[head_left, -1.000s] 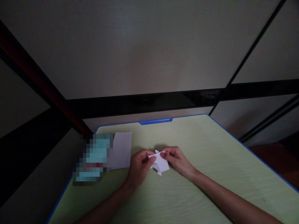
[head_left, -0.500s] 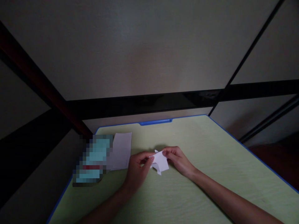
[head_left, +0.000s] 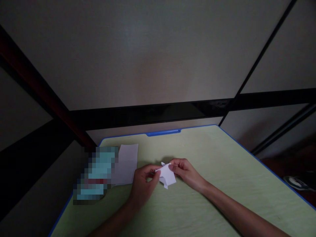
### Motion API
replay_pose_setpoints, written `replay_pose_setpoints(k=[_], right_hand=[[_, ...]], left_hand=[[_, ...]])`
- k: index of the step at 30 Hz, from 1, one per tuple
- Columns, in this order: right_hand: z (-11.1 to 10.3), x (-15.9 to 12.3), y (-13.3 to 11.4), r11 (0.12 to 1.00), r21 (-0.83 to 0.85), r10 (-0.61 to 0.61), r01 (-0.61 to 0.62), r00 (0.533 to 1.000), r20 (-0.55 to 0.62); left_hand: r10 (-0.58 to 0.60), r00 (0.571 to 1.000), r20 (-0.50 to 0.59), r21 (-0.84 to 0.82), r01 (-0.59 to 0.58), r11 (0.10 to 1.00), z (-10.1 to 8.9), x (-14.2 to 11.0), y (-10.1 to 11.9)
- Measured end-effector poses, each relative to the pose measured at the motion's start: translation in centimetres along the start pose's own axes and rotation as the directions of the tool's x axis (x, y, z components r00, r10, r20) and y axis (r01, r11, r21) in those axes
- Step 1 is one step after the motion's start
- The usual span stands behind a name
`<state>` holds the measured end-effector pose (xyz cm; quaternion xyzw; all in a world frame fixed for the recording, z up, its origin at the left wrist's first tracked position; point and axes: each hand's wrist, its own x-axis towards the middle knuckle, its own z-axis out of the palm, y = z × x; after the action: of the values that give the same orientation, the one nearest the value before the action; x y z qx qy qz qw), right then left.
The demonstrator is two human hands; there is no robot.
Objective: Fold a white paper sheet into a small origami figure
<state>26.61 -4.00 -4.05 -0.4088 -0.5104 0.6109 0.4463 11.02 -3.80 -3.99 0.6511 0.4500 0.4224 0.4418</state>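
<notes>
A small piece of folded white paper (head_left: 169, 175) is held between my two hands, above the middle of the table. Narrow pointed flaps stick out of it at the top and at the bottom. My left hand (head_left: 145, 182) pinches its left edge, thumb on top and fingers behind. At its upper right corner, my right hand (head_left: 184, 171) grips it between thumb and fingers. The fingertips behind the paper are hidden.
Flat white paper sheets (head_left: 127, 164) lie on the pale green, blue-edged table (head_left: 222, 197) at the left. A pixelated teal item (head_left: 98, 171) sits beside them. A cabinet front (head_left: 153, 65) rises behind the table's far edge.
My left thumb and fingers have shifted slightly along the paper's left edge. My right hand keeps its pinch at the upper right. The whole view has tilted up a little.
</notes>
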Motion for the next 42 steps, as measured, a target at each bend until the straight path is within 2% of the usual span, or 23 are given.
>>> replay_pose_setpoints(k=[3,6,13,19,23,30,36,42], right_hand=[[0.0,0.0,-0.1,1.000,-0.020,-0.005,0.005,1.000,0.018],[-0.2,0.1,0.2,0.999,0.051,0.004,-0.004,1.000,0.006],[-0.5,0.2,1.0,0.979,0.203,0.036,-0.029,0.999,-0.029],[-0.5,0.1,0.9,0.973,0.225,0.048,-0.041,0.998,-0.029],[-0.4,0.1,0.8,0.970,0.238,0.055,-0.044,0.998,-0.039],[-0.3,0.1,0.9,0.988,0.155,0.028,-0.023,0.999,-0.034],[0.0,-0.3,0.4,1.000,0.012,-0.010,0.011,0.994,-0.108],[0.2,-0.1,0.5,1.000,0.025,0.008,-0.005,0.994,-0.108]], left_hand=[[0.043,0.999,-0.019,0.038,-0.042,0.998,-0.1,0.0,0.3],[0.119,0.993,0.004,0.075,-0.119,0.990,-0.3,0.1,0.6],[0.169,0.967,0.190,0.035,-0.179,0.983,-0.7,0.3,0.5],[0.330,0.921,0.207,0.139,-0.362,0.922,-1.0,0.3,0.6],[0.394,0.899,0.190,0.198,-0.428,0.882,-0.9,0.2,0.5],[0.440,0.881,0.173,0.233,-0.471,0.851,-0.6,0.0,0.6],[0.540,0.826,0.161,0.260,-0.563,0.784,-0.4,-0.2,0.7],[0.560,0.810,0.171,0.308,-0.584,0.751,-0.4,-0.2,0.5]])
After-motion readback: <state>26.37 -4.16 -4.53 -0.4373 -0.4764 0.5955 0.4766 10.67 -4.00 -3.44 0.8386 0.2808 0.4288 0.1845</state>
